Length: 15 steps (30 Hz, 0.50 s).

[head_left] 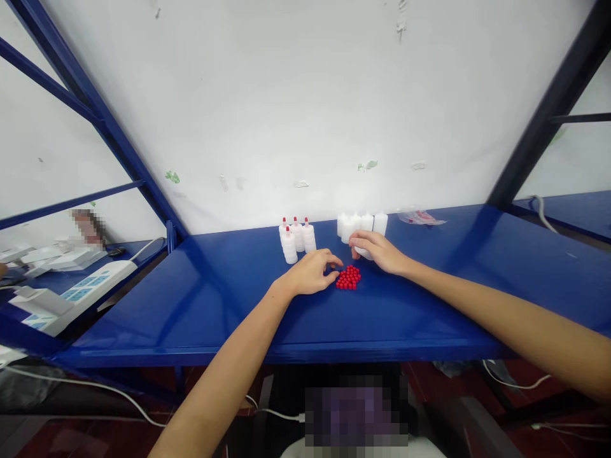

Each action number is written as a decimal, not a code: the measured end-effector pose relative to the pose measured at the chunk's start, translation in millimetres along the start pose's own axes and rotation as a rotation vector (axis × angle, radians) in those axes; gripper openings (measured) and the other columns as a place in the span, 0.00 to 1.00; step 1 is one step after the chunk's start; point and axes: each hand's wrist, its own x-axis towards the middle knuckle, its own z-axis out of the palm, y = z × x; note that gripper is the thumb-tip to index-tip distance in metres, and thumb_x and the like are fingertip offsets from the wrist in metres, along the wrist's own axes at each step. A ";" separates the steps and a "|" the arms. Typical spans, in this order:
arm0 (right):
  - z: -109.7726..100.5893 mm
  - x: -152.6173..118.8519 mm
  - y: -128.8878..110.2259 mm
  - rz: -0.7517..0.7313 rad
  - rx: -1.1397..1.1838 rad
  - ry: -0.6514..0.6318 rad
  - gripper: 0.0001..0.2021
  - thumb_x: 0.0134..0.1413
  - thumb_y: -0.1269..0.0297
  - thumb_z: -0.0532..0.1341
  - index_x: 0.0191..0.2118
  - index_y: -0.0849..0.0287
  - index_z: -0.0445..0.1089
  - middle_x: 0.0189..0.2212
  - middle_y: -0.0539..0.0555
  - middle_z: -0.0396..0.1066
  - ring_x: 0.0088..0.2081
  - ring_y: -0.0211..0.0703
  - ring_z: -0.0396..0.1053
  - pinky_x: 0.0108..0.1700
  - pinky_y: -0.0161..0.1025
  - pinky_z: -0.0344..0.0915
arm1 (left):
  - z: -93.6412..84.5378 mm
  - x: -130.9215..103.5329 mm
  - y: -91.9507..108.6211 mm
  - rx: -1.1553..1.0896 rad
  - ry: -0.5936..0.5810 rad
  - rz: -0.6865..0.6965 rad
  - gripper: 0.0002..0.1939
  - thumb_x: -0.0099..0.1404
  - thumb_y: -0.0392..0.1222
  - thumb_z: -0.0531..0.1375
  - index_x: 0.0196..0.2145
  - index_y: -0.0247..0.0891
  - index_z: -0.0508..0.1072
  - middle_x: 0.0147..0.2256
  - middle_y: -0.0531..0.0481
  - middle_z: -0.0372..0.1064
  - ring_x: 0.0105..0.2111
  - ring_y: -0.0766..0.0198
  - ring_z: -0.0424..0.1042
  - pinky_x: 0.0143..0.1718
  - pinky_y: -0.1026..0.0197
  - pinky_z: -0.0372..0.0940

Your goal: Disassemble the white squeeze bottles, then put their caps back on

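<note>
Several small red caps (348, 278) lie in a loose cluster on the blue table. My left hand (312, 272) is at the left side of the cluster, thumb and fingers curved and apart, with nothing visible between them. Just behind and right of the caps, my right hand (379, 249) is closed around a white plastic bottle (363, 253), which its fingers mostly hide. Behind that hand stand several white bottles (351, 226) with no red tips showing. Farther left, several upright white bottles with red-tipped tops (298, 236) stand in a group.
A clear plastic bag (422, 217) with red and white contents lies at the back right of the blue table (410, 318). Blue frame posts (128, 146) rise at the left. Beyond them are a power strip (88, 292) and white boxes (62, 257).
</note>
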 end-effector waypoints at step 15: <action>-0.2 0.5 1.4 -0.004 -0.007 -0.024 0.15 0.61 0.51 0.54 0.33 0.58 0.67 0.24 0.49 0.68 0.30 0.42 0.67 0.36 0.40 0.61 | -0.2 2.2 -0.3 -0.048 -0.040 -0.041 0.12 0.64 0.42 0.62 0.44 0.39 0.79 0.35 0.48 0.70 0.32 0.64 0.69 0.36 0.60 0.67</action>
